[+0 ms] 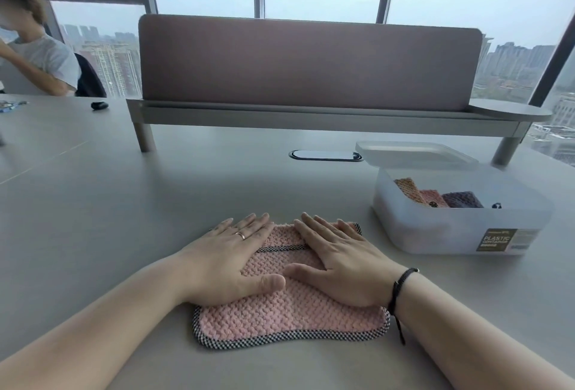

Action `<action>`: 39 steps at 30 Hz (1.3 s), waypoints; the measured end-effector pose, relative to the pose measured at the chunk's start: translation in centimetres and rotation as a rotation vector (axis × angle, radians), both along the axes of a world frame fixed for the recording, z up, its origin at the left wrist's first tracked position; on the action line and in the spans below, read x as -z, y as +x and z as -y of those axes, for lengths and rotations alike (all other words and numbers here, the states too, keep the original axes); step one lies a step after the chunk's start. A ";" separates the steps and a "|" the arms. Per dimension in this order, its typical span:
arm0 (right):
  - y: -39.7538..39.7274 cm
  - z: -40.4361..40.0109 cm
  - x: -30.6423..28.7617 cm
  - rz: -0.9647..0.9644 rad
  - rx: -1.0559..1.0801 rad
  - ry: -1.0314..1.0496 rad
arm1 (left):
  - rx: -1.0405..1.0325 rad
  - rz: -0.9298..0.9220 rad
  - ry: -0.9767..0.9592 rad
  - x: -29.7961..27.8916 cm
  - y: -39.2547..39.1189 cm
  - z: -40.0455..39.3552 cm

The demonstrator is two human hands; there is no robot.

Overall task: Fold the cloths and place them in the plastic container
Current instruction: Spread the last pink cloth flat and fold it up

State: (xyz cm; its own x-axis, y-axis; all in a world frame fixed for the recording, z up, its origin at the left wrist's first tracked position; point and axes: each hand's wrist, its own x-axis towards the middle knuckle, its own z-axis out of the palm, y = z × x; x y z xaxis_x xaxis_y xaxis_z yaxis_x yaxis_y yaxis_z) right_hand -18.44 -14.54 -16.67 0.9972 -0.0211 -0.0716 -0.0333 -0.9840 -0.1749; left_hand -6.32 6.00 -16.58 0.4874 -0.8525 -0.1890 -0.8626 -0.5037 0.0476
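A pink textured cloth (289, 316) with a black-and-white checked border lies folded on the grey table in front of me. My left hand (231, 257) presses flat on its left part, fingers straight. My right hand (337, 260) presses flat on its right part, fingers spread. A folded edge of the cloth runs between the two hands. To the right stands a translucent plastic container (435, 227) with a label, holding three folded cloths (435, 196): orange, pink and dark purple.
The container's lid (413, 153) leans behind it. A desk divider on a raised shelf (311, 112) crosses the table's far side. A cable port (325, 155) sits mid-table. A person (34, 56) sits at the far left, near a small black object (99, 105).
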 end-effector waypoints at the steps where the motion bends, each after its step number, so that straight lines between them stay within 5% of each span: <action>1: -0.2 0.0 0.0 0.018 0.013 0.019 | 0.003 0.002 -0.004 0.0 0.2 0.1; 9: -2.1 -1.2 -2.7 0.455 -0.098 0.112 | 0.018 -0.014 -0.173 -0.1 0.7 0.2; 14: -3.2 -2.8 -2.8 0.183 -0.276 0.164 | -0.037 0.088 -0.355 0.0 1.7 -0.2; 21: -2.8 -2.8 -1.9 0.188 -0.302 0.194 | 0.059 0.055 -0.758 -0.7 0.7 -0.6; 25: -2.6 -3.0 -1.8 0.233 -0.248 0.268 | 0.178 -0.227 -0.627 -1.5 -1.0 -1.0; 30: -1.9 -2.6 -1.4 0.287 -0.052 0.457 | 0.159 -0.166 -0.448 -2.0 -2.9 -0.6; 34: -1.7 -2.2 -1.4 0.302 -0.002 0.559 | 0.093 -0.145 -0.523 -2.1 -2.7 -0.8; 39: -2.2 -2.0 -1.7 0.286 -0.065 0.331 | -0.024 -0.213 -0.777 -1.6 -1.0 -1.1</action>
